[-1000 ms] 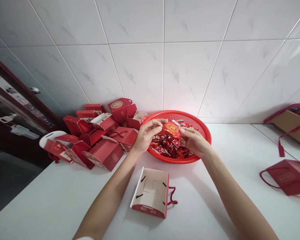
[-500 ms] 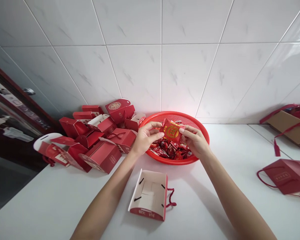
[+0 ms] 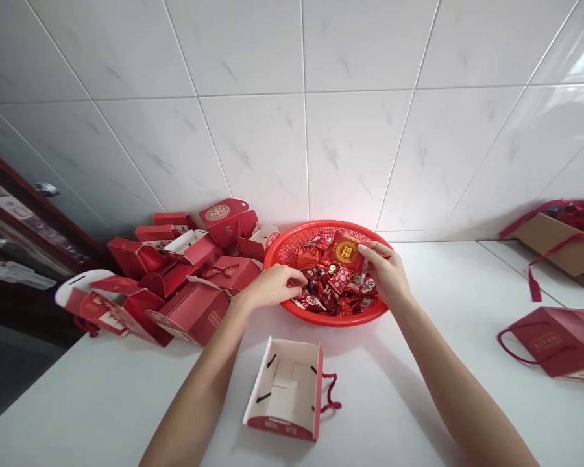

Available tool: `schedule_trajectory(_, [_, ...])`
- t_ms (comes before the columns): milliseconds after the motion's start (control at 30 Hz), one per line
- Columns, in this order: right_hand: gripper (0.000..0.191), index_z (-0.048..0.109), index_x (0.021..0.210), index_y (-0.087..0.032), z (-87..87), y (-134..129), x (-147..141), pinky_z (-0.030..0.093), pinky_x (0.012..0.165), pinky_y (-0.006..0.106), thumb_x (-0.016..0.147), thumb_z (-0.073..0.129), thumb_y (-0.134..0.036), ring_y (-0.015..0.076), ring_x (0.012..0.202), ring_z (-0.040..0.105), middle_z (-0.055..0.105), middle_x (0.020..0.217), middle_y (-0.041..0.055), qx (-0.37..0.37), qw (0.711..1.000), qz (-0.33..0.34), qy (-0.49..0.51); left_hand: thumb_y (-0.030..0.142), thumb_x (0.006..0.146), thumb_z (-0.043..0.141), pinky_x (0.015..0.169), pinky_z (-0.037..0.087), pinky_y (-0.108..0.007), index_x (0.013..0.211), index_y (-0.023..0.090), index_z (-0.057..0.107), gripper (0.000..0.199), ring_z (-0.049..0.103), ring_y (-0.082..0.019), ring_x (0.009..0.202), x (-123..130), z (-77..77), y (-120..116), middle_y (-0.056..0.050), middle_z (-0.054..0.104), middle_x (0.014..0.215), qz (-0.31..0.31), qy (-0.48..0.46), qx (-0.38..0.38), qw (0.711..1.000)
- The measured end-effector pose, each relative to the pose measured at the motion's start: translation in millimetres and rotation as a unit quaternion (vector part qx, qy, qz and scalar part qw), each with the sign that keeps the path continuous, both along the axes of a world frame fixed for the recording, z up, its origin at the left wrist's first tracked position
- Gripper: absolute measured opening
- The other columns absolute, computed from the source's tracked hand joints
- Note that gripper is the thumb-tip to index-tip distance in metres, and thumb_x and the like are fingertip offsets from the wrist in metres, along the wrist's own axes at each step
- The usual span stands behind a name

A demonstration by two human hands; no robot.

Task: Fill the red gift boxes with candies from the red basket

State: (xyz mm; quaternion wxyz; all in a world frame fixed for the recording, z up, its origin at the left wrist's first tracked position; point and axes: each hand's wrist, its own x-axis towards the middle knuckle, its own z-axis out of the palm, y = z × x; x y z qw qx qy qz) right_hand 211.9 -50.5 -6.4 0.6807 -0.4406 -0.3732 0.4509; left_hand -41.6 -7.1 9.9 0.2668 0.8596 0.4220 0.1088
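I'd judge the work early: 1 packet is picked out, many wrapped red sweets [image 3: 340, 280] lie loose in the round red plastic basket [image 3: 331, 320], and the open red-and-white cardboard box [image 3: 287, 389], lower centre, shows its bare bottom. The squarish glossy red packet with a yellow emblem [image 3: 345, 254] is mid-frame over the basket, pinched in the right hand's [image 3: 388, 269] fingers, face toward the person, no clear long axis. The left hand's [image 3: 271, 285] fingers curl at the basket's left; I can't tell if they grip anything.

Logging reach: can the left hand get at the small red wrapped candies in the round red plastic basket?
Likely yes: the left hand hangs over the rim of the basket, its fingers just by the candies, nothing visibly between.
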Motion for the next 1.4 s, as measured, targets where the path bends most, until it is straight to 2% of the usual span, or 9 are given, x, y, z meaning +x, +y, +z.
schedule_trajectory(200, [0.045,0.063,0.060,-0.021,-0.8,1,0,0.034,0.049,0.027,0.054,0.098,-0.048,0.0105,0.053,0.043,0.050,0.055,-0.0054,-0.008,0.999,0.012,0.028,0.032,0.076,0.074,0.084,0.050,-0.026,0.111,0.022,0.083,0.037,0.075,-0.026,0.102,14,10.4,17,-0.005,0.082,0.113,-0.074,0.127,-0.056,0.988])
schedule_trajectory(367, [0.048,0.058,0.059,-0.022,-3.6,8,6,0.043,0.055,0.030,0.051,0.099,-0.046,0.0122,0.056,0.049,0.054,0.060,-0.0040,-0.038,0.994,0.053,0.092,0.047,0.071,0.080,0.069,0.046,-0.025,0.113,0.018,0.083,0.051,0.071,-0.023,0.083,32,4.2,27,-0.005,0.082,0.093,-0.124,0.167,-0.071,0.976])
schedule_trajectory(533, [0.040,0.061,0.064,-0.024,-10.3,16,13,0.050,0.058,0.035,0.059,0.096,-0.042,0.0185,0.060,0.056,0.055,0.057,-0.0022,-0.052,0.987,0.071,0.138,0.040,0.067,0.083,0.071,0.047,-0.025,0.117,0.017,0.081,0.055,0.071,-0.024,0.086,36,-5.0,28,-0.006,0.082,0.098,-0.116,0.153,-0.053,0.980])
schedule_trajectory(667, [0.036,0.064,0.068,-0.025,-12.8,18,15,0.052,0.058,0.036,0.061,0.097,-0.038,0.0203,0.063,0.059,0.057,0.057,-0.0019,-0.059,0.982,0.077,0.160,0.028,0.064,0.085,0.069,0.049,-0.024,0.113,0.018,0.082,0.050,0.071,-0.021,0.080,36,-7.2,28,-0.003,0.080,0.088,-0.118,0.135,-0.047,0.983])
schedule_trajectory(800, [0.035,0.065,0.068,-0.025,-12.8,18,14,0.053,0.058,0.034,0.060,0.097,-0.035,0.0178,0.061,0.058,0.057,0.057,-0.0028,-0.062,0.980,0.075,0.173,0.024,0.067,0.083,0.069,0.050,-0.025,0.107,0.020,0.082,0.040,0.071,-0.021,0.077,37,-7.0,27,-0.002,0.079,0.086,-0.095,0.102,-0.013,0.990])
schedule_trajectory(1067, [0.032,0.068,0.072,-0.025,-12.5,16,12,0.052,0.057,0.034,0.060,0.096,-0.035,0.0187,0.061,0.060,0.060,0.058,-0.0024,-0.061,0.980,0.065,0.179,0.022,0.082,0.074,0.101,0.053,-0.039,0.117,0.020,0.075,0.034,0.071,-0.029,0.112,39,-14.8,44,-0.010,0.076,0.121,0.056,0.000,0.113,0.992])
schedule_trajectory(1200, [0.033,0.067,0.070,-0.025,-11.7,16,11,0.051,0.056,0.033,0.059,0.096,-0.035,0.0182,0.061,0.059,0.059,0.058,-0.0031,-0.061,0.981,0.066,0.172,0.019,0.089,0.065,0.100,0.056,-0.042,0.123,0.017,0.072,0.036,0.074,-0.028,0.104,40,-17.9,54,-0.015,0.074,0.126,0.113,-0.018,0.137,0.984])
schedule_trajectory(1300, [0.036,0.063,0.065,-0.024,-10.4,15,10,0.050,0.056,0.033,0.058,0.097,-0.036,0.0169,0.059,0.057,0.059,0.058,-0.0028,-0.062,0.981,0.068,0.169,0.018,0.093,0.055,0.104,0.054,-0.040,0.124,0.017,0.072,0.035,0.073,-0.025,0.107,36,-12.4,52,-0.014,0.073,0.130,0.108,-0.021,0.149,0.983])
schedule_trajectory(1400, [0.040,0.061,0.060,-0.024,-8.4,14,9,0.049,0.055,0.032,0.055,0.098,-0.035,0.0154,0.057,0.053,0.059,0.057,-0.0026,-0.065,0.981,0.069,0.170,0.016,0.086,0.059,0.096,0.056,-0.033,0.107,0.020,0.080,0.030,0.075,-0.023,0.100,27,-2.8,45,-0.006,0.081,0.110,0.045,0.011,0.111,0.993])
